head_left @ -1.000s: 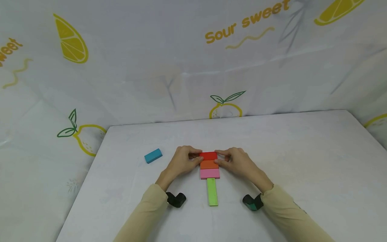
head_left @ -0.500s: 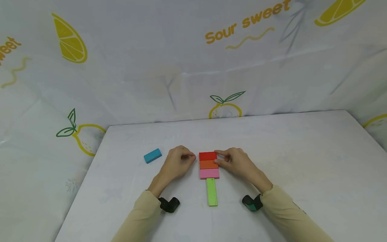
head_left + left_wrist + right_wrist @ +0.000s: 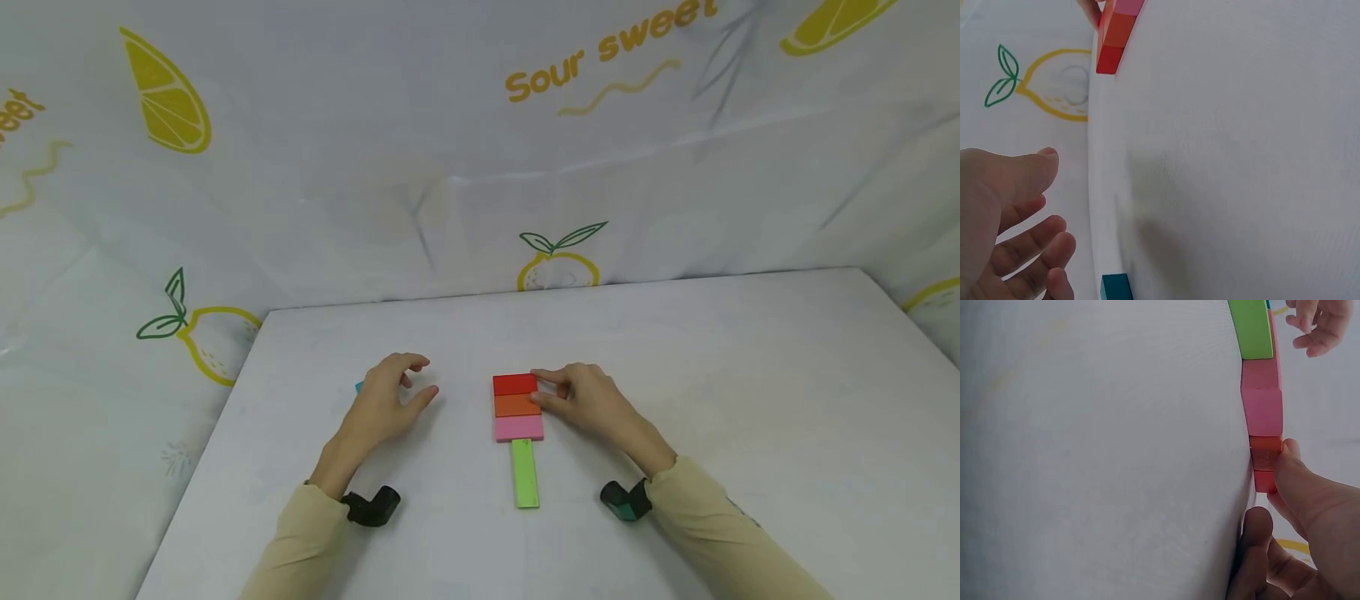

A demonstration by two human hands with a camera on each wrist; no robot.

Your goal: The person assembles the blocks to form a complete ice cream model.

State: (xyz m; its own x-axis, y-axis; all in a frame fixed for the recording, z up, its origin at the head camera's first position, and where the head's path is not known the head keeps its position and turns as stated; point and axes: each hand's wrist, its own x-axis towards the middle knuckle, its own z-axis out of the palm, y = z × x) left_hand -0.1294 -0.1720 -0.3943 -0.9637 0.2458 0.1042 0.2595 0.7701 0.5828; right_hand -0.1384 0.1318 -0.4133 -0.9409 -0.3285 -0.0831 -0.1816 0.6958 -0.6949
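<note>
A pink block point(image 3: 519, 428), an orange block point(image 3: 516, 406) and a red block point(image 3: 513, 384) lie side by side on the white table. A long green block point(image 3: 525, 475) stretches from the pink one toward the person. My right hand point(image 3: 581, 402) pinches the right end of the red block, index finger at its far corner and thumb near its seam with the orange block. My left hand point(image 3: 384, 402) holds nothing, its thumb and fingers spread apart. Beside it is a blue block point(image 3: 1116, 287), mostly hidden behind the hand in the head view.
White cloth with lemon prints point(image 3: 558, 272) hangs behind the table's far edge. A black wrist camera point(image 3: 372, 506) sits by the left wrist, and another camera point(image 3: 626, 502) by the right. The table point(image 3: 712, 375) extends widely to the right.
My left hand has let go of the red block's left end, moved left to the blue block and spread its fingers. The right hand and the joined blocks have stayed in place.
</note>
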